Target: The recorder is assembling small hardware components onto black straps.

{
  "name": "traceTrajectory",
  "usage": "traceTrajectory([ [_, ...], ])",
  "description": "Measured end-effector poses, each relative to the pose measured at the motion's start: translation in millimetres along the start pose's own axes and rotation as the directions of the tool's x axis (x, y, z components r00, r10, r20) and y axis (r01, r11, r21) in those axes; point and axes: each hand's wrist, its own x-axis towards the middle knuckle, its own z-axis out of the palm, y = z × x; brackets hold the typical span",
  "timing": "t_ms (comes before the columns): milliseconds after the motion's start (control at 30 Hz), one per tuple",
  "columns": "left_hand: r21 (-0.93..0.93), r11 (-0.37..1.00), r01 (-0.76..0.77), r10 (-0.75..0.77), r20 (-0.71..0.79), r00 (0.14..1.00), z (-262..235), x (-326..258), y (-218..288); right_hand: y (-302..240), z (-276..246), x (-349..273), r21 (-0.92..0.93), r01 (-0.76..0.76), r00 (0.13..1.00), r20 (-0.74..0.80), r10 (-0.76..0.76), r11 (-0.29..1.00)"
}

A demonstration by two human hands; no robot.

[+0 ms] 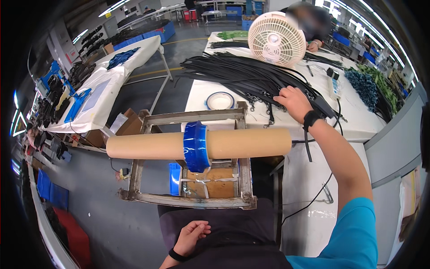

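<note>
1. Black throughout: found a loose, fanned bundle of straps (pixel 242 74) on the white-covered table (pixel 199 98), spread from far left to near right, on the near side of the fan (pixel 274 40).
2. Noted metal clips (pixel 270 115) along the near edge of the bundle.
3. Observed the right hand (pixel 294 103) over the near right part of the bundle, with fingers bent, close together and directed left. Could not tell any pinch from mere resting on top.
4. Located straps beneath and on the far side of those fingers; located clips just left of the fingertips and nearer.
5. Recorded the left hand (pixel 190 235) at the near side, well apart from the straps, with fingers loosely curled and nothing visible in them. Could not tell thumb contact.
6. Judged best to single out one strap near its clip, pinch it flat between thumb and forefinger, and draw it along its own length, slowly, given likely snagging among clips.
7. Judged useful to steady the remaining straps with the left hand, passing clear of the cardboard tube (pixel 251 142) and the tape roll (pixel 208 101).
</note>
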Motion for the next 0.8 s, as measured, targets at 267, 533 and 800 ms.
traceTrajectory([
  [267,-0.069,0.997,-0.025,0.019,-0.089,0.996,-16,-6,-2,19,39,31,-0.245,0.18,0.981,0.117,-0.156,0.953],
  [533,-0.058,0.997,-0.042,0.038,-0.07,0.997,-15,3,9,12,8,59,0.792,-0.37,0.692,-0.114,0.713,0.486],
  [800,-0.058,0.993,-0.105,0.103,-0.031,0.994,-13,-1,7,4,-155,30,0.966,0.25,0.585,-0.21,0.783,0.072],
])
